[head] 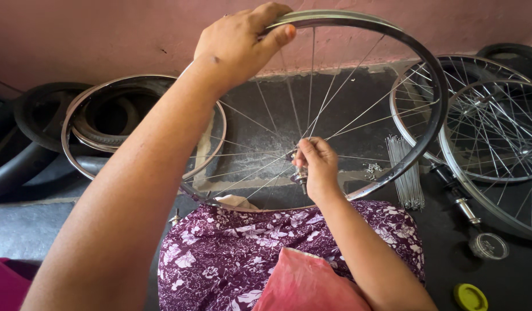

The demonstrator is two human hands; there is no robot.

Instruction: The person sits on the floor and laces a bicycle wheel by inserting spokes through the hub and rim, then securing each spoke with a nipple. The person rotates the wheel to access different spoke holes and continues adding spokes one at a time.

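Lap: purple floral cloth (pixel 231 259) lay nearest, propping the wheel's lower edge.
Wheel: bicycle rim (pixel 433 86) stood upright on the lap, facing the pink wall.
Left hand (pixel 240 43): clasped the rim's top, apparently to steady it.
Right hand (pixel 317 164): fingers pinched at the hub (pixel 300 175), where spokes met.
Floor right: loose spoke bundle (pixel 407 173), 2 spoked wheels (pixel 496 138), clear round jar (pixel 489 246), yellow round lid (pixel 470 297).
Floor left: bare rim (pixel 67 124) over tyres.

A pink plastered wall (pixel 105 34) rises behind a dark concrete floor (pixel 24 230).
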